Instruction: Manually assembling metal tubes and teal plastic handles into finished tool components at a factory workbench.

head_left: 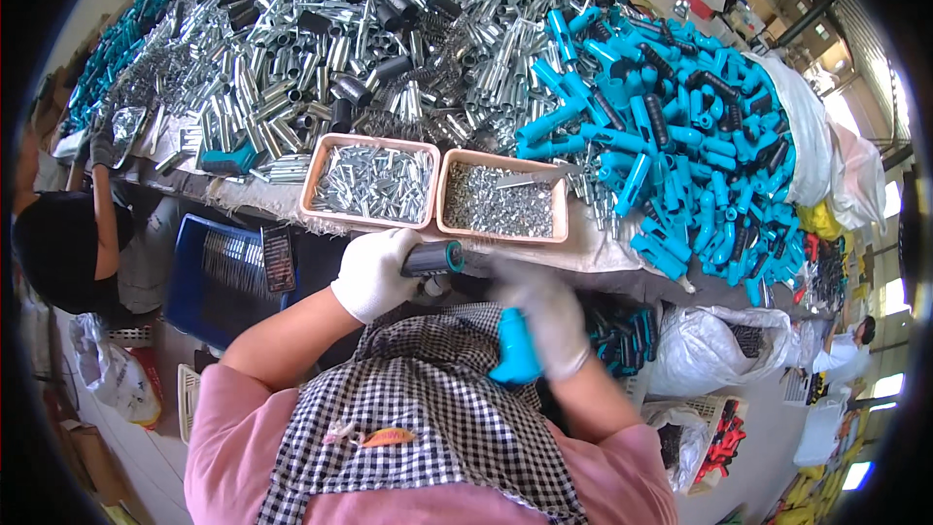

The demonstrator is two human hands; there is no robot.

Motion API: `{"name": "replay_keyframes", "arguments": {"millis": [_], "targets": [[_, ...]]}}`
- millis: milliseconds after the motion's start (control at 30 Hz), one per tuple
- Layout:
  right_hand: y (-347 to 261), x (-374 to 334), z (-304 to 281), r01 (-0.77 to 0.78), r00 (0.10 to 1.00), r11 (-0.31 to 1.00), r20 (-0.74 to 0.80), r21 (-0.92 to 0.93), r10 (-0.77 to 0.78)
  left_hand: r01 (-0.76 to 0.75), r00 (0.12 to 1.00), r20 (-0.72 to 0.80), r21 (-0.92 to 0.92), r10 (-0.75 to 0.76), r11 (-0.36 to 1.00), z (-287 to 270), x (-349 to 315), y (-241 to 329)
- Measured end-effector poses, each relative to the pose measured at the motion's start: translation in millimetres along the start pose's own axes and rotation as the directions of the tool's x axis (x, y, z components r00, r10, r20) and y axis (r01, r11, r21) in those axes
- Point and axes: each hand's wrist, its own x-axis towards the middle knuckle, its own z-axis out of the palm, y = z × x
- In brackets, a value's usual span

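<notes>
My left hand (377,274), in a white glove, is closed round a short black cylinder (428,260) with a teal ring at its right end. It is held just in front of the table edge, below two shallow trays. To its right, my gloved right hand (546,316) is smeared by motion, so its fingers cannot be made out. A teal plastic handle-shaped piece (515,348) shows against the left side of that hand; whether the hand grips it is unclear. Small metal pins fill the left tray (307,196); the right tray (562,209) has tiny metal parts and a flat metal strip.
Piled metal tubes (292,78) and teal plastic parts (671,146) cover the table. A blue crate (185,277) with metal rods stands at lower left, near a person (68,243) working. White sacks (714,350) and a crate of red parts (721,442) are at right.
</notes>
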Motion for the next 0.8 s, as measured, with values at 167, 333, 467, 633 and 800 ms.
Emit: {"name": "replay_keyframes", "arguments": {"millis": [167, 333, 467, 633, 800], "targets": [[17.8, -46.9, 33.5, -0.733, 0.676, 0.450, 0.618, 0.510, 0.401, -0.178, 0.979, 0.082, -0.109, 0.187, 0.978, 14.1, -26.6, 7.5], [61.4, -48.1, 45.6, -0.823, 0.559, 0.136, 0.746, 0.551, 0.362, 0.207, 0.978, 0.075, -0.393, -0.193, 0.896, 65.7, -43.5, -13.4], [74.1, -46.3, 41.7, -0.691, 0.715, 0.260, 0.585, 0.674, 0.383, 0.290, 0.947, 0.008, -0.441, -0.320, 0.849, 68.2, -55.1, -13.0], [103.5, -44.5, 26.1, -0.587, 0.689, 0.200, 0.355, 0.784, 0.631, 0.420, 0.894, -0.031, -0.294, -0.448, 0.859, 43.1, -51.5, -34.1], [125.3, -35.4, 20.9, -0.538, 0.643, 0.248, 0.202, 0.806, 0.739, 0.415, 0.876, -0.130, -0.292, -0.465, 0.862, 32.2, -56.9, -49.4]]}}
